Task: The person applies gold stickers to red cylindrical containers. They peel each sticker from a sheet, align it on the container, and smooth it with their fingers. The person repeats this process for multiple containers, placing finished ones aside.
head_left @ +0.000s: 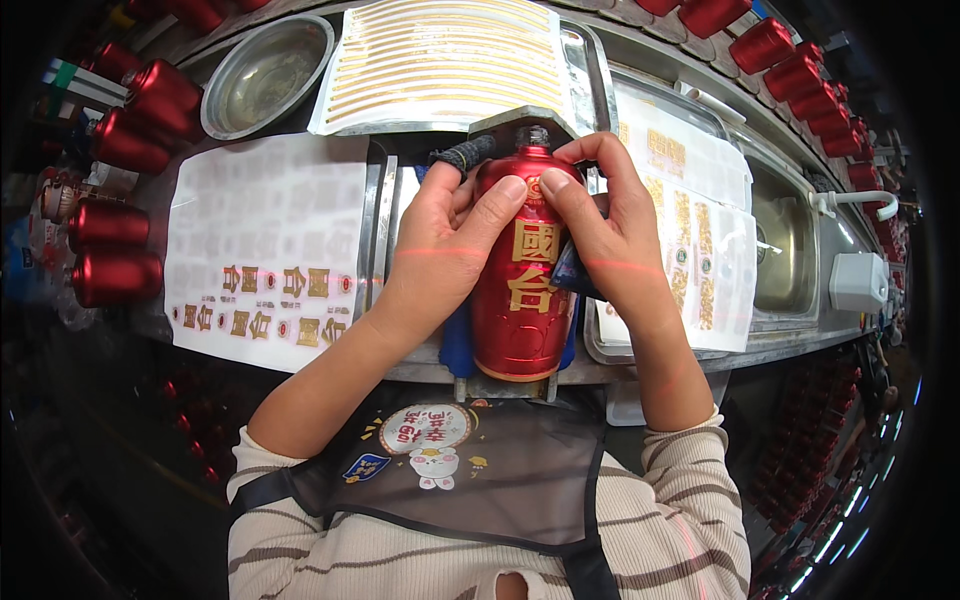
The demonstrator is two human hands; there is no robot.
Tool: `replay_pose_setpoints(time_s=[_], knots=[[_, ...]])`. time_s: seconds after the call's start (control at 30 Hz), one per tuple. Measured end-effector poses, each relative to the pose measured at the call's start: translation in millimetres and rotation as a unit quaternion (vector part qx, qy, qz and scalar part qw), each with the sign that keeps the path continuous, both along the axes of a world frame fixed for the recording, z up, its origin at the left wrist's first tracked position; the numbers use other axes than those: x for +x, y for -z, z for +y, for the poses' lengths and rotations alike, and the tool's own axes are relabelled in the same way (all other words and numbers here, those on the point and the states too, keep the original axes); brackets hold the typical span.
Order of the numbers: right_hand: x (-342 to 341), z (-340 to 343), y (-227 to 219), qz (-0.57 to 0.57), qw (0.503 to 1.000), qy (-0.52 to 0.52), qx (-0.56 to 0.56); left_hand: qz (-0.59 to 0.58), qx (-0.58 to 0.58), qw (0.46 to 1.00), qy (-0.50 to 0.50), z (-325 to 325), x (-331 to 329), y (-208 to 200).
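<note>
Both hands are closed around one red bottle (522, 345): I see the left hand (450, 228) and the right hand (608, 222) each set a thumb on its shoulder, fingers curled about the sides. The bottle lies just beyond the dark apron (520, 470), base toward the wearer, neck pointing away, gold characters along its body. Beside it I note a left sheet (245, 215) and a right sheet (735, 275) bearing gold decals; farther, a gold-striped sheet (450, 65) near a metal bowl (222, 75).
</note>
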State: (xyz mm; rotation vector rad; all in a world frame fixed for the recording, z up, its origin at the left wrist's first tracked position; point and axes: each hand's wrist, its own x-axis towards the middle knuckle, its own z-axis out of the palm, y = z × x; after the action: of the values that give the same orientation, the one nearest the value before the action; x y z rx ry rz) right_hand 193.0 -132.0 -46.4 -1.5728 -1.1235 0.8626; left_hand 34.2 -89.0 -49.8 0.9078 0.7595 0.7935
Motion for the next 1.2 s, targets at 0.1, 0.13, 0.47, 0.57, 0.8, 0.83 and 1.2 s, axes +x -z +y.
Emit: replay_pose_setpoints(time_s=[0.1,0.13,0.47,0.57,0.8,0.83,1.2], knots=[[2,-1,0,0.034,0.999,-0.005,-0.019,0.004,0.011,1.000,-0.005,0,0,2],[4,-1,0,0.054,0.998,-0.008,-0.028,0.006,0.005,1.000,-0.003,0,-1,1],[1,-2,4,0.026,1.000,-0.010,0.008,0.029,0.020,0.999,-0.004,0,1,-4],[2,-2,4,0.052,0.999,-0.013,0.007,0.032,0.020,0.999,-0.005,0,1,-3],[3,-5,5,0.075,0.997,-0.021,0.006,0.004,0.006,1.000,-0.005,3,2,-4],[2,-5,7,0.059,0.998,-0.020,0.013,0.010,0.008,1.000,-0.001,3,2,-3],[8,-4,8,0.155,0.985,-0.063,0.032,0.073,0.060,0.996,-0.005,6,5,-3]])
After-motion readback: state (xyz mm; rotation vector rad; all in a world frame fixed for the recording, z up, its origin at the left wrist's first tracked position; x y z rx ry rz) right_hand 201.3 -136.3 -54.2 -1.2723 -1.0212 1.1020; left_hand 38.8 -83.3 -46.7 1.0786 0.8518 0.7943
